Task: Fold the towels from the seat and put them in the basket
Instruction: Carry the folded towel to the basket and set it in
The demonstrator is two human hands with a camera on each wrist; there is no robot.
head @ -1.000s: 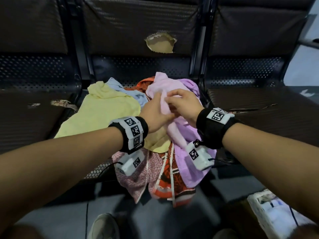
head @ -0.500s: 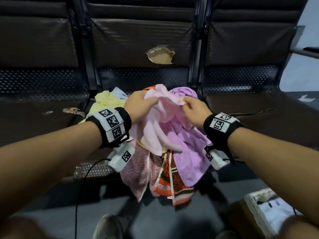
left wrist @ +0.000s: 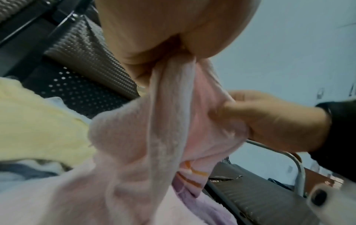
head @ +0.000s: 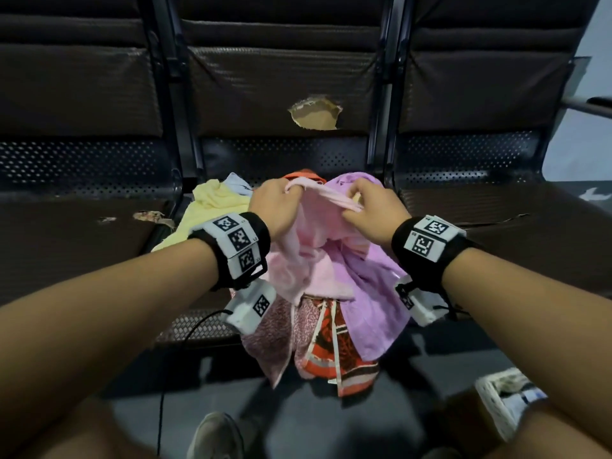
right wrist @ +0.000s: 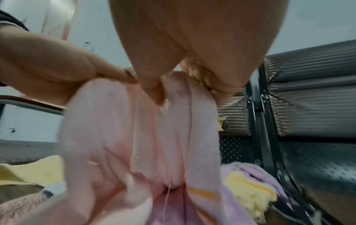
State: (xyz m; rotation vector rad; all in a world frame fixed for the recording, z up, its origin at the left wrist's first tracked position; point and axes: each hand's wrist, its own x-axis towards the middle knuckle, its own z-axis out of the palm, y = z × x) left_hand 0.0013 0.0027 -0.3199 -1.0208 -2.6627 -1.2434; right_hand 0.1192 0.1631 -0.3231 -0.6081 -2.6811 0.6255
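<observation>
- While the pink towel (head: pixel 311 256) hangs between both hands above the seat (head: pixel 205 326), no fold shows in it yet; it droops in loose bunches.
- Left hand (head: pixel 275 207): fingers curled round one gathered end of the pink towel's top edge, tightly, as the left wrist view confirms.
- Right hand (head: pixel 374 210): thumb and fingers pinching the same edge a little further along; the edge runs taut between the two grips.
- Heap on the seat, under and behind the pink towel: purple towel (head: pixel 374 293), yellow towel (head: pixel 205 210), orange patterned cloth (head: pixel 334 352), mauve speckled cloth (head: pixel 265 336), a pale blue piece (head: pixel 236 182) at the back. All lie crumpled, several hanging over the seat's front edge.
- Basket (head: pixel 496 405): white, on the floor at lower right, well apart from the heap. Something pale lies inside; whether it is a folded towel cannot be told.
- Judged progress: early. One towel is picked out and being opened by its edge for folding.
- Left to do: spread and fold the pink towel, carry it to the basket, then repeat for every piece in the heap.
</observation>
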